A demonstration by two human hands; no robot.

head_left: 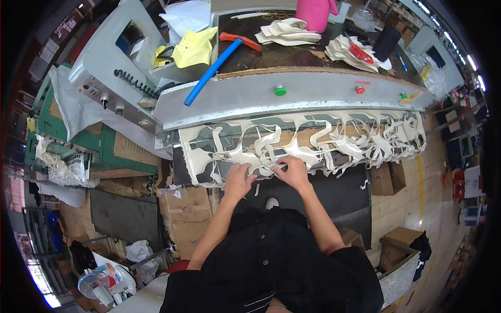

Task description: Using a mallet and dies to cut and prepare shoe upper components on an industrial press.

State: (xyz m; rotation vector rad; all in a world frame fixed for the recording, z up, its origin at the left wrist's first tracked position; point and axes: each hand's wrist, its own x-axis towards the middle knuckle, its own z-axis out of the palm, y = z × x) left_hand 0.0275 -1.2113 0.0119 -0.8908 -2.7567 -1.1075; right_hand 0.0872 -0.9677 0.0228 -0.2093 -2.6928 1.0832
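Machine spans the upper part of the frame in front of you, grey along its front, with a dark top behind that front. Below it, across the middle of the frame, lies the web, a white sheet full of cut openings, its strips twisted and tangled toward the right end. Cardboard lies left of your forearms, lower than the web's left end. A hammer with a red head and a blue handle slants at upper left of centre, the handle reaching down over the grey front. On the dark top, at upper centre and upper right, you have two stacks of white pieces, and a pink jug stands between them. Your left hand is at the web's near edge, fingers bent, thumb apart; you cannot tell whether they grip it. Your right hand is just beside, fingers curled at a strip; whether they pinch it, you cannot tell. Smallest are the green button and red button on the grey front.
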